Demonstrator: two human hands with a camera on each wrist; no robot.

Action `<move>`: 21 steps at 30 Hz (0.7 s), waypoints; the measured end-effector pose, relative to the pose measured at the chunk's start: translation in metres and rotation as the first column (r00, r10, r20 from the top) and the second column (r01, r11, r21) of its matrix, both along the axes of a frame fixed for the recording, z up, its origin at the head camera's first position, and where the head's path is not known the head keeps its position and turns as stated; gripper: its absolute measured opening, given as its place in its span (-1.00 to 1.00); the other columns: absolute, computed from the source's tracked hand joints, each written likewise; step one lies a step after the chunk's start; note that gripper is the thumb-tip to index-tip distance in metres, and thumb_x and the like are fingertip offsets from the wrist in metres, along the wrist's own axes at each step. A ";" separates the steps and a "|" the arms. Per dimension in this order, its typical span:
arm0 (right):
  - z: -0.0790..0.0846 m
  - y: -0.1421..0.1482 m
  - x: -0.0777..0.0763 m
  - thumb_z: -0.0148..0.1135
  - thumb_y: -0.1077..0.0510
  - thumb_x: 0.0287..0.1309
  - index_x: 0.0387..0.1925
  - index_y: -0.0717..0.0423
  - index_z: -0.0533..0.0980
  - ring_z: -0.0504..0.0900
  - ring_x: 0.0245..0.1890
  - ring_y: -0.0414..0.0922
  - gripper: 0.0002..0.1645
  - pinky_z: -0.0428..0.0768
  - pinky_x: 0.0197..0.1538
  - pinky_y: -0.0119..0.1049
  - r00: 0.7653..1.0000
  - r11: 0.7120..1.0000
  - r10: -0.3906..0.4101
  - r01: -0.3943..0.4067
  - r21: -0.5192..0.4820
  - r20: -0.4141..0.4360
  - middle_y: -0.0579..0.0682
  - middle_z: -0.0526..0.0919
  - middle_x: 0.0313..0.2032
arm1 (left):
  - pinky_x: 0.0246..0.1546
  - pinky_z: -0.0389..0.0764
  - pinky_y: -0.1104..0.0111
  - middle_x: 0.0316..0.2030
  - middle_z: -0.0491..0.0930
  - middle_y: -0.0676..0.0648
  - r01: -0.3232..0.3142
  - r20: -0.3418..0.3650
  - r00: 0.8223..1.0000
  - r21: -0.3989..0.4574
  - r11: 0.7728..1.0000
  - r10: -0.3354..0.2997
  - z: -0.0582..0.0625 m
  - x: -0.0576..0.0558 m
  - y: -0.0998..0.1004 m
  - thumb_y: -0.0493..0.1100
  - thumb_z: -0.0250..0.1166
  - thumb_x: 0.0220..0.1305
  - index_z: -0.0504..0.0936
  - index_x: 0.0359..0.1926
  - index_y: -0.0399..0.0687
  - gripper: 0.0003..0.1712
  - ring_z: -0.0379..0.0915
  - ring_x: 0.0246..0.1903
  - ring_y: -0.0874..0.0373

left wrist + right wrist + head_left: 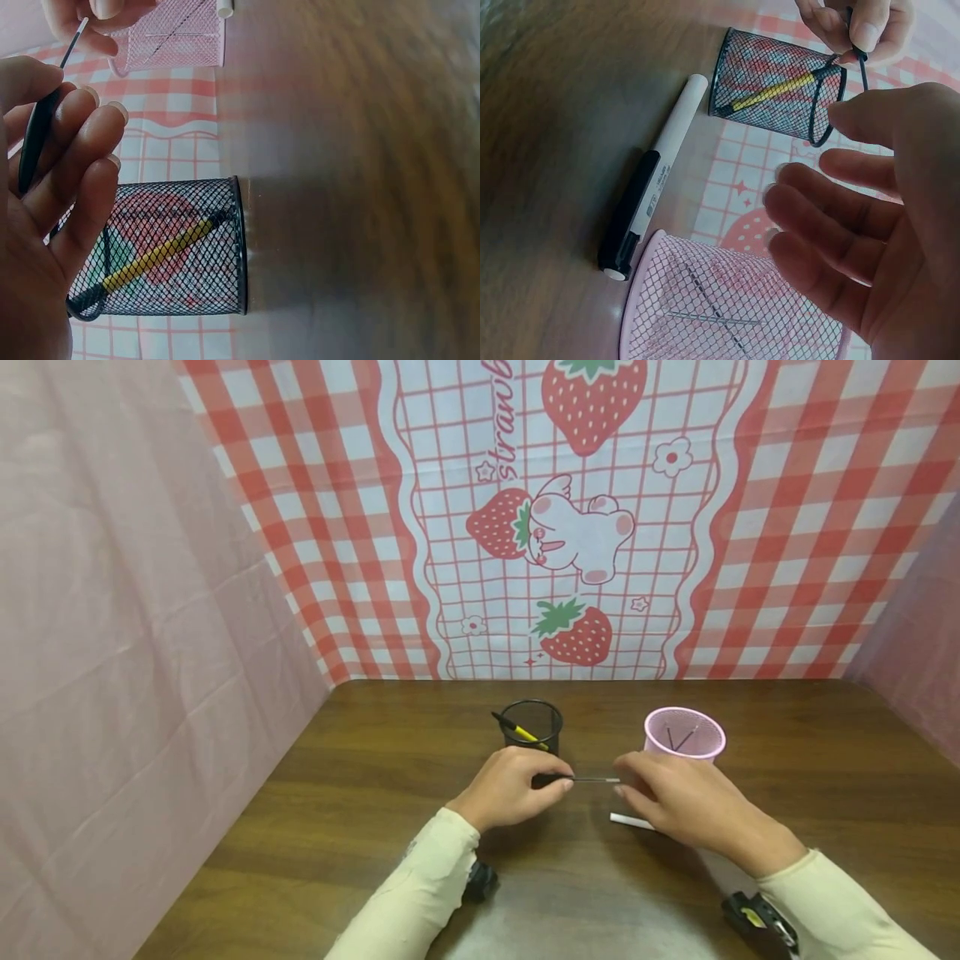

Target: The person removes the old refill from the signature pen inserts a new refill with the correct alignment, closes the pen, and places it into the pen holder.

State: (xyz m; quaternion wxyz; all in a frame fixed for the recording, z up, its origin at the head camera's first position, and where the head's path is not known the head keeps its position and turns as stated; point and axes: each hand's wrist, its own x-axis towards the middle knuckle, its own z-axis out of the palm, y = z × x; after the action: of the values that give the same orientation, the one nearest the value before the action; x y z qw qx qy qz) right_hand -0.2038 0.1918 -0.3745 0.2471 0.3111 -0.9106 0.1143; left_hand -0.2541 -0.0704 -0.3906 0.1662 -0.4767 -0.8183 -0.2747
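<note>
My left hand (pixel 517 785) pinches the black handle of a slim tool (pixel 39 131) between thumb and fingers. Its thin metal shaft (pixel 592 779) points right, with a pale tip. My right hand (pixel 682 797) is at that tip, thumb and forefinger apart on either side of it, the other fingers loosely bent in the right wrist view. Beneath the right hand lies a white pen-like stick (pixel 656 176) with a black clip section. Behind the left hand stands a black mesh cup (pixel 534 703), holding a yellow-and-black pen-shaped item (pixel 157 259).
A pink mesh cup (pixel 685 714) stands behind my right hand, with two thin crossed rods (pixel 712 319) inside. The brown wooden table (pixel 360 827) ends at a red-and-white checked cloth (pixel 337 527). Pink fabric (pixel 135 610) hangs along the left side.
</note>
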 end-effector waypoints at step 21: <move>0.006 -0.003 -0.003 0.39 0.17 0.04 -0.35 -0.07 0.61 0.47 -0.47 -0.40 -0.88 0.49 -0.48 -0.41 0.943 0.969 0.213 -0.237 -0.068 -0.255 -0.31 0.54 -0.41 | -0.18 0.52 0.61 -0.27 0.72 0.14 0.040 0.111 0.993 0.096 0.995 -0.050 0.003 0.003 0.007 -0.10 0.36 0.34 0.76 -0.14 -0.01 -0.85 0.52 -0.29 0.49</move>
State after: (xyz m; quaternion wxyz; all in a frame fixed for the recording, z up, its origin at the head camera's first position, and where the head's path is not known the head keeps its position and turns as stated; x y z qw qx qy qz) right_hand -0.2073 0.1889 -0.3686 0.3580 0.4124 -0.8248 0.1466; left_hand -0.2508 -0.0633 -0.3877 0.1356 -0.4703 -0.8017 -0.3431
